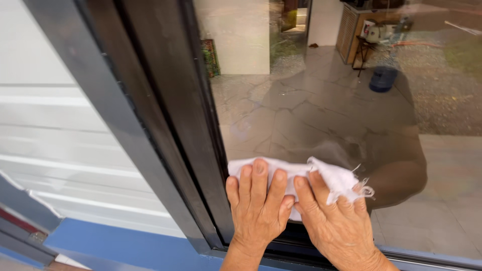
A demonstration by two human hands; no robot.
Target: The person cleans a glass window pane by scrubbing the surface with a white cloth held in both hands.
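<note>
Here, frayed white cloth (pixel 301 175) crumpled against glass (pixel 326 110)

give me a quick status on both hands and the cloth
Left hand and right hand both flat on white cloth. Cloth pressed against glass pane near its lower corner. Dark window frame just left; nothing in the way.

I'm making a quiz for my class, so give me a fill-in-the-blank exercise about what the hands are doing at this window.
1. Both hands press a ____ cloth against the glass.
2. The left hand lies nearest the dark ____ of the window.
3. The right hand has the cloth draped over its ____.

Missing words: white; frame; fingers
</note>
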